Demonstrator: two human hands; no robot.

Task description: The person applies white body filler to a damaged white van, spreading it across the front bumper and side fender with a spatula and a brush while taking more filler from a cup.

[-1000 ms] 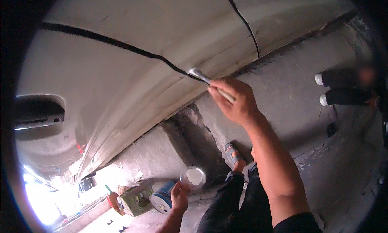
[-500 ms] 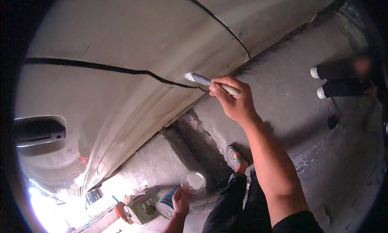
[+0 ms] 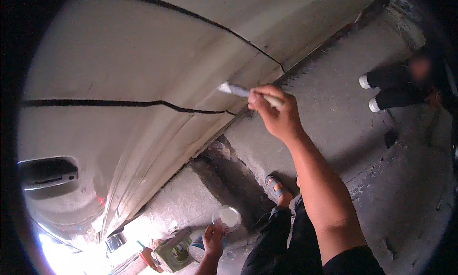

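My right hand [image 3: 274,108] grips a flat paintbrush [image 3: 238,90] with a pale handle and whitish bristles. Its tip is at the lower part of a light-coloured car door panel [image 3: 119,51], between two dark door seams; whether it touches the paint I cannot tell. Down near my legs, my left hand [image 3: 213,239] is closed on the edge of a round clear tub [image 3: 230,215] with white stuff in it. The thumb lies over the near side of its rim.
A blue-and-white can [image 3: 196,249], a green box [image 3: 174,251] and an orange-red item [image 3: 148,256] stand by my left hand. A car door handle [image 3: 50,174] is at left. A person in dark trousers [image 3: 398,89] is at right. The concrete floor [image 3: 329,127] has a sunken channel.
My view has shifted, so the car's seams and door handle sit lower. The brush has moved along the panel, away from the nearer seam. The left hand still holds the tub.
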